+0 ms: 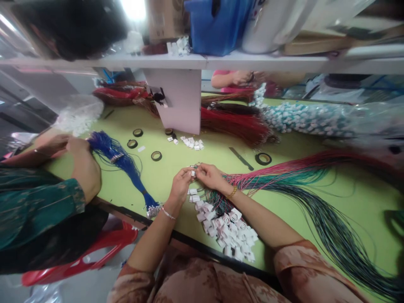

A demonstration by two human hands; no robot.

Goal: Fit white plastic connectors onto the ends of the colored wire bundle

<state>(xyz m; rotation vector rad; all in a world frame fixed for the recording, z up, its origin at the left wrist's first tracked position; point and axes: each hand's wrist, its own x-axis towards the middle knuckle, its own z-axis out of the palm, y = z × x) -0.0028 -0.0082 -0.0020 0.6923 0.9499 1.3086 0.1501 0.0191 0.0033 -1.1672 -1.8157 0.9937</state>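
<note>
My left hand (182, 184) is closed, with a small white connector (192, 173) pinched at its fingertips. Right beside it, my right hand (208, 176) is closed too, its fingertips meeting the thin wire ends at the connector; the exact grip is too small to make out. Below my hands lies a heap of white connectors (235, 229) on wires near the table's front edge. Long bundles of pink wires (284, 166) and dark green and black wires (315, 206) run from under my right wrist across the table to the right.
Black tape rolls (156, 156) and a dark flat blade (241, 158) lie on the green table (170, 122). Loose white connectors (192, 143) sit by the upright panel (176, 101). A co-worker's hands (74, 145) hold blue wires (126, 164) at left. Overhead runs a shelf (126, 63).
</note>
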